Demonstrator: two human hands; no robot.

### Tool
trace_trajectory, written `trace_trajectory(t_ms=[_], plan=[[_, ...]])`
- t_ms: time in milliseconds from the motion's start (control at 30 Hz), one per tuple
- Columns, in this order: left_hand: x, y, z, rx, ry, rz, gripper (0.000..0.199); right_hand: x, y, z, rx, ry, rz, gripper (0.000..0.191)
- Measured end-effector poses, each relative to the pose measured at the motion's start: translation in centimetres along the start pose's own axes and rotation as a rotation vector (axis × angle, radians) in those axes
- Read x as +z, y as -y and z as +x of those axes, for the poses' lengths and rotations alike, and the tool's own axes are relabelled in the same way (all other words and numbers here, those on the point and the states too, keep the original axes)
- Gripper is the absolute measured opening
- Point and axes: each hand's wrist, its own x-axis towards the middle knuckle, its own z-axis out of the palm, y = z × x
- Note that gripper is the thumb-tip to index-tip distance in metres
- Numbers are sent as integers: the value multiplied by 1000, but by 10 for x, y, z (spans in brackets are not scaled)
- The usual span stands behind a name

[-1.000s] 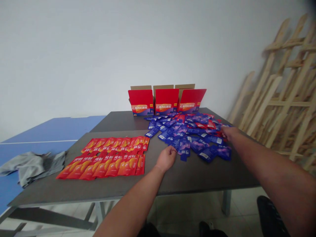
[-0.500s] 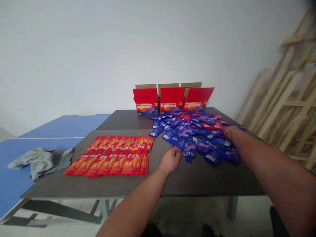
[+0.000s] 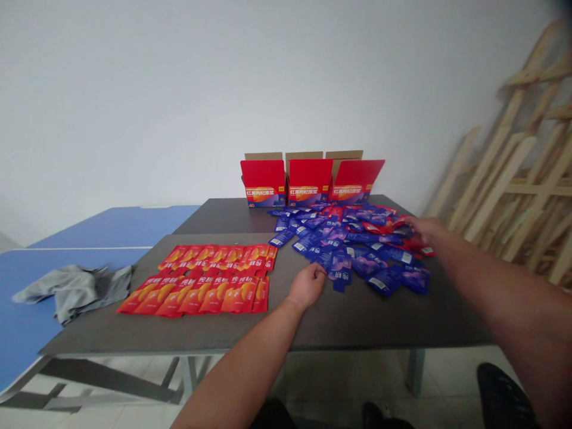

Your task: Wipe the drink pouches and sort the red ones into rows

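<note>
Left hand (image 3: pixel 308 286) curls fingers together at blue packet pile's (image 3: pixel 330 233) eight o'clock; right hand (image 3: pixel 425 231), three o'clock, finger state unclear, best handles red packets (image 3: pixel 376 228) gently.

The right hand (image 3: pixel 424 230) has shifted slightly toward 2 o'clock, at the 3 o'clock edge of the pouch pile (image 3: pixel 334 232). Red pouches (image 3: pixel 416 245) now show just on its 6 o'clock side, where blue lay half a second ago; the blue that jutted out past its 3 o'clock side no longer shows.
</note>
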Motion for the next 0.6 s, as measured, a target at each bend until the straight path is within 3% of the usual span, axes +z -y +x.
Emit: trace_trajectory(t_ms=[100,167,267,433,533,600], plan=[[0,-1,1,-11,-14,-23,19,-6,9,-5,5,121,33,20],[0,0,3,-26,-44,-47,18,-9,18,-15,-130,213,18,23],[0,0,4,-82,-70,-155,23,-7,31,-41,-437,351,-103,21],[-2,-5,6,-181,-173,-549,73,4,42,-89,-1019,468,-234,20],[-4,-8,5,-123,-257,-709,86,10,40,-107,-1400,500,-273,28],[-6,-9,4,-55,-267,-772,79,14,37,-113,-1572,484,-304,34]])
